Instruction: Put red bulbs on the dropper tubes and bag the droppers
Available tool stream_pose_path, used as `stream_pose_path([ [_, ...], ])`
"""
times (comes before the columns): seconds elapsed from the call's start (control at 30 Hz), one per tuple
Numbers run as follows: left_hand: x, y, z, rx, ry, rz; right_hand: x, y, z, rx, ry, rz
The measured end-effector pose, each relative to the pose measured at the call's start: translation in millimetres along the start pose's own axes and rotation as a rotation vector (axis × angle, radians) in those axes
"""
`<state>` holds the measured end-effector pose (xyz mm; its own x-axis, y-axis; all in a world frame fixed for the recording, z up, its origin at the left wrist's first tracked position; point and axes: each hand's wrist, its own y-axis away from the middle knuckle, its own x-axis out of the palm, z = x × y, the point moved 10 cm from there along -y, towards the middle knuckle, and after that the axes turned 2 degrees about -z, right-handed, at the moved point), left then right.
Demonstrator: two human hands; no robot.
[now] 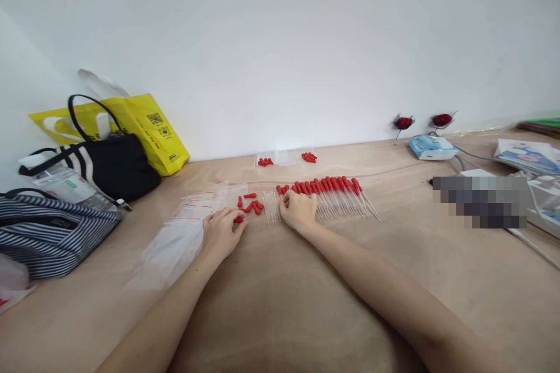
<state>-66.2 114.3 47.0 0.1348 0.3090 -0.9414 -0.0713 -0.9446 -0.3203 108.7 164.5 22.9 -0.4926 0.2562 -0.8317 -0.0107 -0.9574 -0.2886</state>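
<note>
My left hand (pixel 222 232) rests on the wooden table (pixel 280 303), its fingertips pinched on a loose red rubber cap (pixel 238 220). More loose red caps (pixel 252 206) lie just beyond it. My right hand (pixel 299 210) is curled over the left end of a row of clear glass droppers with red caps (pixel 332 191), fingers closed on one of them. A few bare glass tubes (pixel 271 208) lie between my hands. Clear zip bags with red seal lines (pixel 192 213) lie under and left of my left hand.
Black, striped and yellow bags (pixel 109 157) stand at the left by the wall. Small bags with red caps (pixel 284 158) lie near the wall. At the right are a blue-white box (pixel 432 147), cables, booklets (pixel 527 154) and two red flowers (pixel 422 122).
</note>
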Motion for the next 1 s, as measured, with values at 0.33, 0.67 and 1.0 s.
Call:
stream_pose_path([
  [0.33,-9.6,1,-8,0.149,-0.045,-0.193,2,-1,9,-0.043,0.133,0.097],
  [0.67,-27.1,39,-87,0.692,0.236,-0.337,14,-5,23,-0.041,0.249,0.233],
  [1.0,-17.7,50,-107,0.799,0.239,-0.122,-23,9,0,-0.088,0.253,0.166],
])
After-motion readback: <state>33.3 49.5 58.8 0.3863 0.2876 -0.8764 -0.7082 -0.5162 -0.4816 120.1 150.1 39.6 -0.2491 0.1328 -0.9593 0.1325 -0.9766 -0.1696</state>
